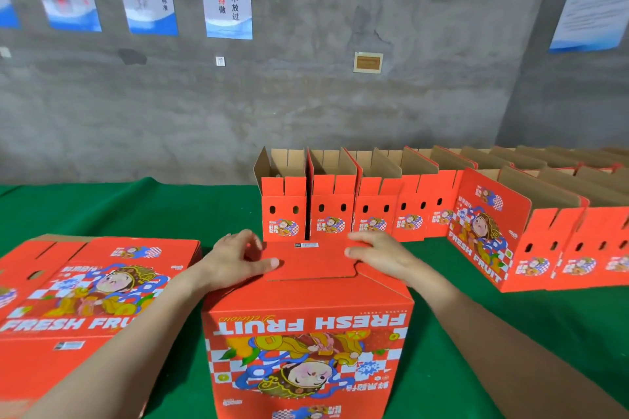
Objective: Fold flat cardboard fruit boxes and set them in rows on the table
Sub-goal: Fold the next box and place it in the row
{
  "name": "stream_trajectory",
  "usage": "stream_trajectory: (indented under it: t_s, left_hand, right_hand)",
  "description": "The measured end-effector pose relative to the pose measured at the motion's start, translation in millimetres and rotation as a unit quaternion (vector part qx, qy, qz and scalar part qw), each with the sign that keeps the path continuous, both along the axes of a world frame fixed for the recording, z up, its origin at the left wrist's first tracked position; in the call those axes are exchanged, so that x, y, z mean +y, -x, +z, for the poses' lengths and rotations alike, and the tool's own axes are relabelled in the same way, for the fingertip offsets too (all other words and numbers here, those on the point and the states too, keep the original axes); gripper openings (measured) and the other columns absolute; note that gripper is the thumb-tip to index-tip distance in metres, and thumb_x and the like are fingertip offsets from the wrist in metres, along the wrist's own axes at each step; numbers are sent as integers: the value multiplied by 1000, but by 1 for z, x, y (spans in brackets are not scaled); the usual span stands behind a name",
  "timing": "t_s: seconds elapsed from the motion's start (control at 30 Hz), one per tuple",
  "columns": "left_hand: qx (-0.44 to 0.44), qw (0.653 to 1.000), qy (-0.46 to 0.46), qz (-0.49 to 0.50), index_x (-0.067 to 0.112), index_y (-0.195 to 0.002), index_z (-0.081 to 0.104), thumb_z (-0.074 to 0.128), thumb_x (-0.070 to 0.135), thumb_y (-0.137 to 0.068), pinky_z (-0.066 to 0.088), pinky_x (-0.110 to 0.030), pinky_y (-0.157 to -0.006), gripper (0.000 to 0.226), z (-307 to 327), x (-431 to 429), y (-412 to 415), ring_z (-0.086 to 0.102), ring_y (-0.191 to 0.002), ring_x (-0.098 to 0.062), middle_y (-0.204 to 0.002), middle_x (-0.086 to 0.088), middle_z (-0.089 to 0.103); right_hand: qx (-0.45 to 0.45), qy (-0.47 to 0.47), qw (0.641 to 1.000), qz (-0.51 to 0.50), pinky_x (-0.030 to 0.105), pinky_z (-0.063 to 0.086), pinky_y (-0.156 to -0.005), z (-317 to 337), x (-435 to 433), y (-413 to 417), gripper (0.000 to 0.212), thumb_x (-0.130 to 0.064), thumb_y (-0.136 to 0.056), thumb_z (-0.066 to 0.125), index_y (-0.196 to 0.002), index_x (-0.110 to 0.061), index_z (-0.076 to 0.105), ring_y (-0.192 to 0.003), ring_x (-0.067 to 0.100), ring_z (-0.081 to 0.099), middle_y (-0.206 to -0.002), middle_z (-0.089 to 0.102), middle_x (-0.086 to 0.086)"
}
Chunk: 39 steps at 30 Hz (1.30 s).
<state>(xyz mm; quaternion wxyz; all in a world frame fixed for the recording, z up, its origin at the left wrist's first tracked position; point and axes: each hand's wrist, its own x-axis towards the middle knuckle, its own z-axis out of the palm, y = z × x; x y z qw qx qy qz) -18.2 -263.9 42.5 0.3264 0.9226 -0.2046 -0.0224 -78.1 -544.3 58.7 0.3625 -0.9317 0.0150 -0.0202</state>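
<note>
A red cardboard fruit box stands upside down right in front of me, its printing inverted and its bottom flaps facing up. My left hand lies on the left flaps with fingers stretched out, pressing down. My right hand presses flat on the right flaps. A stack of flat red boxes lies at the left. Several folded boxes stand open-topped in a far row along the wall, and a nearer row runs along the right.
A green cloth covers the table. A grey concrete wall with hanging posters rises behind the table. Bare green cloth shows between the flat stack and the far row.
</note>
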Motion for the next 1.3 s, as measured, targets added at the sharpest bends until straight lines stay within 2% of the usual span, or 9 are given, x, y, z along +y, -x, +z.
stream_trajectory:
  t_s: [0.17, 0.33, 0.53, 0.73, 0.93, 1.03, 1.13, 1.2, 1.3]
  left_hand:
    - [35, 986, -146, 68, 27, -144, 32, 68, 64, -71, 32, -45, -109, 89, 10, -18, 2, 32, -130, -31, -136, -6, 39]
    - [7, 977, -191, 95, 27, -137, 38, 69, 63, -69, 36, -44, -103, 83, 10, -26, 5, 35, -124, -32, -129, -7, 41]
    - [-12, 973, -203, 112, 24, -136, 37, 71, 62, -68, 38, -46, -103, 85, 9, -29, 11, 34, -126, -31, -132, -8, 41]
    - [6, 983, -150, 105, 27, -143, 34, 65, 65, -72, 33, -44, -108, 86, 6, -24, 5, 32, -130, -32, -136, -9, 41]
    - [-2, 992, -93, 82, 23, -143, 39, 59, 62, -80, 28, -40, -113, 77, 2, -16, 0, 34, -135, -29, -146, -10, 40]
    - [1, 988, 99, 122, 20, -145, 36, 66, 45, -84, 28, -33, -113, 72, 2, -8, -1, 38, -135, -22, -149, -5, 37]
    - [132, 900, 383, 163, 20, -146, 32, 61, 30, -90, 49, -27, -94, 64, -7, 13, 10, 53, -119, -20, -142, -10, 47]
    - [201, 886, 384, 167, 23, -140, 42, 52, 42, -93, 53, -18, -61, 52, -20, 29, 29, 61, -97, -11, -132, -6, 57]
    - [283, 887, 339, 137, 29, -112, 61, 42, 64, -87, 56, -27, -68, 47, -37, 38, 45, 70, -85, -14, -108, -2, 69]
  right_hand:
    - [22, 60, 998, 4, 40, 27, -114, -4, 1, -2, 60, -34, -87, 65, -141, -27, 42, -140, 22, 27, -150, 36, -2]
    - [6, 193, 981, -8, 42, 37, -105, -8, 8, 1, 59, -43, -89, 59, -141, -31, 33, -137, 26, 26, -148, 35, -5]
    - [-3, 254, 967, -16, 44, 37, -103, -10, 15, 2, 60, -43, -92, 57, -143, -29, 29, -136, 31, 26, -147, 35, 1]
    - [19, 214, 977, 9, 50, 27, -113, -14, 7, -1, 56, -51, -96, 42, -146, -30, 26, -144, 33, 11, -154, 26, 0]
    - [4, 188, 982, -3, 48, 29, -110, -17, 5, -4, 50, -53, -99, 26, -139, -26, 38, -140, 31, 22, -149, 36, 2]
    - [-52, 82, 995, -2, 35, 36, -100, -14, 3, -5, 44, -40, -102, 31, -124, -10, 55, -125, 28, 46, -131, 55, 11]
    - [-113, -229, 962, -93, 28, 33, -98, -15, -13, 2, 35, -30, -103, 38, -127, -11, 56, -124, 18, 47, -134, 55, 8]
    - [-51, -315, 934, -163, 34, 34, -103, -35, -27, 13, 39, -37, -102, 38, -129, -13, 53, -125, 22, 48, -133, 54, 5]
    - [140, -297, 925, -190, 39, 50, -81, -81, -26, 38, 43, -40, -101, 38, -87, -5, 57, -81, 26, 64, -82, 64, 10]
